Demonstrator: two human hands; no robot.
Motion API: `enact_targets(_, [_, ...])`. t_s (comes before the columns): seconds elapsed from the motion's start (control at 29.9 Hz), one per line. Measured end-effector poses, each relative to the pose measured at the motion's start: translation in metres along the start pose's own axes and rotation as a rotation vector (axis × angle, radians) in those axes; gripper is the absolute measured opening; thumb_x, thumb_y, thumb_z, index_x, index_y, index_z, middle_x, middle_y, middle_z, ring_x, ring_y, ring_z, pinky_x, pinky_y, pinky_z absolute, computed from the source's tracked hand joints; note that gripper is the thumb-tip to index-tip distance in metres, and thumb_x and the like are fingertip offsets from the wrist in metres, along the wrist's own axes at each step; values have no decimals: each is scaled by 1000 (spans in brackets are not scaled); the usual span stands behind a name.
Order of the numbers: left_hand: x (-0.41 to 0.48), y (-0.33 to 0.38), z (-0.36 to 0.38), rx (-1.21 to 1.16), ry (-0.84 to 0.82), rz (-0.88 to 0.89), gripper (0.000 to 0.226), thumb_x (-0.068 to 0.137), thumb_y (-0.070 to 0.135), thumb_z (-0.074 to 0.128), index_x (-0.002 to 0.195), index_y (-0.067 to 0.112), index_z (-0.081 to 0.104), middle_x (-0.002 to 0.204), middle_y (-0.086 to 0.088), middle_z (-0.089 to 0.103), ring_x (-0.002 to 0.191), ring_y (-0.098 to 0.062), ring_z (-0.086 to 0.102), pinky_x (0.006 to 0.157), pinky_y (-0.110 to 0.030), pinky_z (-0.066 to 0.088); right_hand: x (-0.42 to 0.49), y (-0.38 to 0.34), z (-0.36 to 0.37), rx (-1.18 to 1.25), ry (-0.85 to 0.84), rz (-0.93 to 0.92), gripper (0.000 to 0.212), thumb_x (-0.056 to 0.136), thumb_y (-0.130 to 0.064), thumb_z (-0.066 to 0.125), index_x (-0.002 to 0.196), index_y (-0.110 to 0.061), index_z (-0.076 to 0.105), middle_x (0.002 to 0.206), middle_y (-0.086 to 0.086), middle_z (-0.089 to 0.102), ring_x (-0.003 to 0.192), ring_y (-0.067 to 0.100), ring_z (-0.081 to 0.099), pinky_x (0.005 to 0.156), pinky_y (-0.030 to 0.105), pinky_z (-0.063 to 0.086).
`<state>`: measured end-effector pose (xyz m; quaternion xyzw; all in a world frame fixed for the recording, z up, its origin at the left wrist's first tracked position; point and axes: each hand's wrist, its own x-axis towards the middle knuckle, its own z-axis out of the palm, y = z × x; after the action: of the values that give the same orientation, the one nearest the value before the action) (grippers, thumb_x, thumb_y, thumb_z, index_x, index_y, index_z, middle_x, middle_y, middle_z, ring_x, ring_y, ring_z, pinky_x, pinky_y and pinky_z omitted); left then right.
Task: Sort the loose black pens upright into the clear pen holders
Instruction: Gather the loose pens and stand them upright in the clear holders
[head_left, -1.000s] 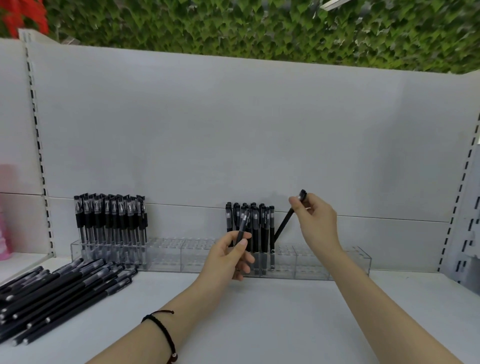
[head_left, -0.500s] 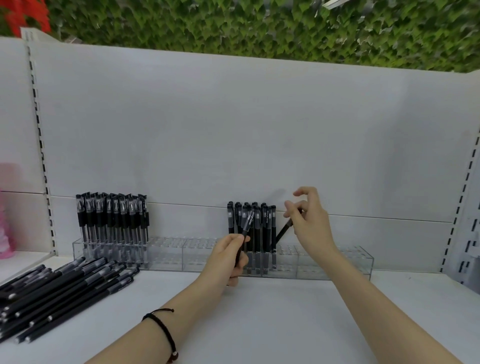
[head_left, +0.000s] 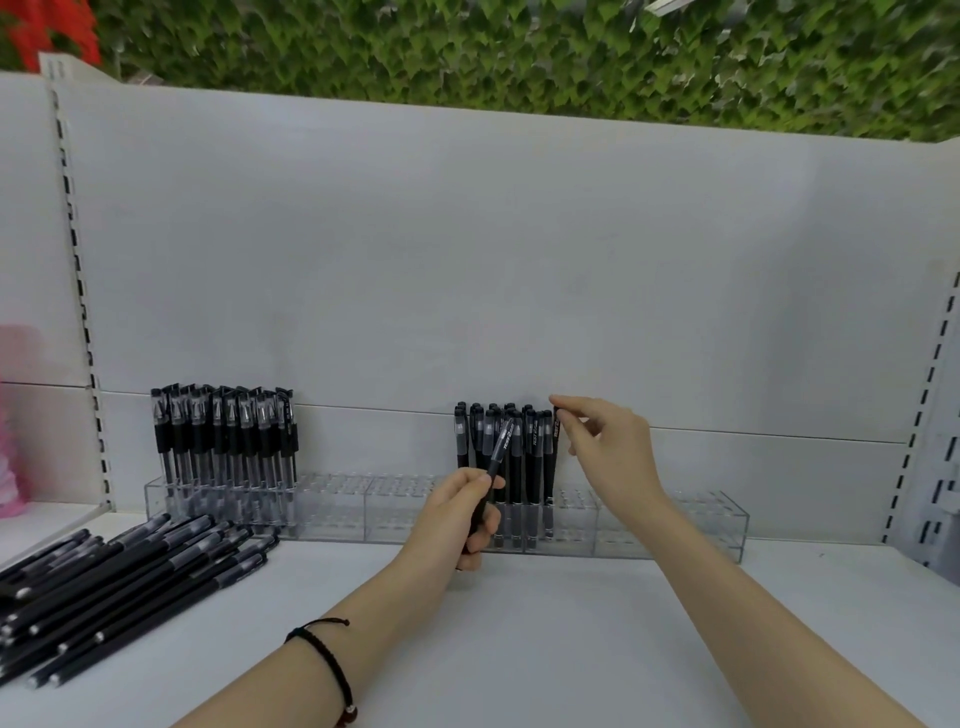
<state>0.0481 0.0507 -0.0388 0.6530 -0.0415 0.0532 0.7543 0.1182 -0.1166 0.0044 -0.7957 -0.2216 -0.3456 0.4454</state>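
A row of clear pen holders (head_left: 395, 512) stands along the back of the white shelf. Several capped pens (head_left: 223, 441) fill its left end, and a second upright group of black pens (head_left: 530, 457) stands in the middle. A pile of loose black pens (head_left: 119, 571) lies at the front left. My left hand (head_left: 462, 519) grips one black pen (head_left: 500, 449), tilted, in front of the middle group. My right hand (head_left: 608, 452) is at the right edge of that group, its index fingertip touching the cap of the outermost upright pen (head_left: 556, 441).
A white back panel rises behind the holders, with slotted uprights (head_left: 78, 291) at both sides. A pink object (head_left: 10, 421) sits at the far left. The holder's right section (head_left: 696, 525) has open slots. Green foliage hangs above the panel.
My right hand lowered its tilted pen into a slot, where it now stands upright at the group's right edge. My left hand kept its pen and barely moved.
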Motion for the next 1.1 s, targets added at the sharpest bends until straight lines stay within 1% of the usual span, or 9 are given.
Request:
enact_targets(0.1, [2,1,2,-87,9,6,21,99,8,37,95,9,57,56,-2,52,45,-11,36,39,-20,22,-3,3,0,-37,-13,30,28,95,-16,55,118,-27,69,89,-8,63,66,3,50,72,28,49])
enact_targets(0.17, [1,3,4,-107,-2,28,22,98,2,37,96,7,58,58,-3,55,49,-12,42,41,-22,30,-5,-2,-1,4,55,31,29,95,-18,56,118,-30,67,88,-10,59,59,5,47,68,26,47])
enact_targets(0.27, [-2,2,4,-48,-54,104,19,101,4,40,102,8,59,67,-2,62,59,-13,53,51,-24,41,-7,-18,-6,107,88,20,9,91,-26,62,92,-31,70,74,-11,61,55,4,46,60,21,40])
enact_targets(0.37, [-3,-2,5,29,-96,164,15,101,8,45,110,7,56,76,-2,68,68,-13,61,61,-25,49,-9,-30,-4,186,-88,82,12,84,-34,71,78,-24,74,68,-10,66,56,-1,48,59,17,42])
enact_targets(0.54, [2,-8,4,191,-79,206,8,99,10,50,104,13,55,79,-3,71,69,-14,64,67,-25,52,-13,-34,-1,282,-261,194,12,90,-22,67,84,-12,70,51,-14,58,43,5,47,49,17,39])
enact_targets(0.64, [2,-9,-6,755,-25,376,7,99,26,51,98,26,58,82,10,66,73,-6,60,67,-19,47,-5,-32,-12,340,-73,232,8,93,-20,62,86,-19,65,69,-9,65,47,3,47,53,18,40])
enact_targets(0.74, [-6,-6,-10,1353,33,569,20,99,40,41,102,27,56,93,10,61,83,-8,56,66,-24,42,0,-27,-24,286,100,183,9,94,-21,59,87,-24,62,84,-5,67,60,4,53,60,17,42])
enact_targets(0.87, [-6,-6,-4,1554,102,676,27,99,41,34,101,23,54,97,5,60,92,-15,55,68,-26,36,-2,-22,-25,140,96,141,3,95,-22,58,93,-22,61,85,-7,66,68,15,56,61,14,42])
enact_targets(1.1, [-7,-8,-3,1632,189,680,28,99,39,33,99,22,55,97,3,60,94,-18,55,68,-28,28,-3,-24,-26,117,77,138,2,93,-24,61,91,-23,62,83,-10,65,64,14,52,64,21,43])
